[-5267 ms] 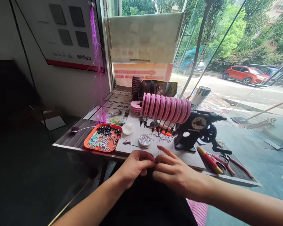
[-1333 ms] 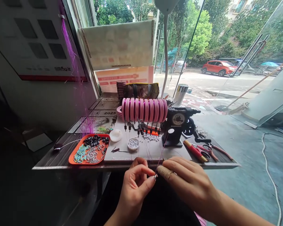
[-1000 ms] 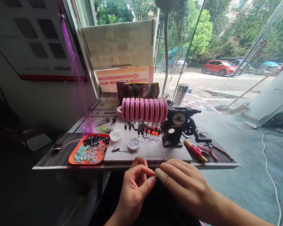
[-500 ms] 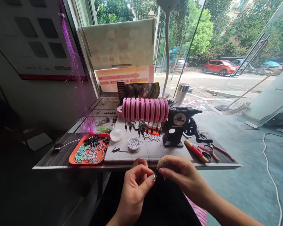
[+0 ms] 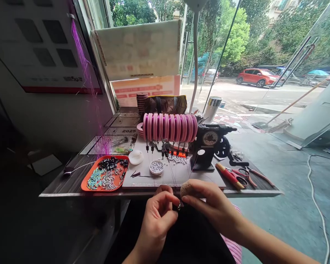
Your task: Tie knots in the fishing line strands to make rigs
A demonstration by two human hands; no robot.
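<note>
My left hand is in front of the table edge, thumb and forefinger pinched at a small silver fishing swivel. Close beside it my right hand, with a tan wrap on one fingertip, pinches a thin fishing line. The fingers hide where line and swivel meet. Fine lines run up from my hands toward a row of pink foam spools on a black hand-cranked winder. Several black clips hang below the spools. A white dish of pearly beads stands on the pale board.
At left lies an orange tray with black, teal and silver small parts. A white lid is beside it. On the right are a red-and-yellow tool, scissors and pliers. Loose beads lie behind the dish.
My right hand has shifted slightly left, closer to my left hand. The left thumb has drawn back a little, and the swivel shows more clearly.
</note>
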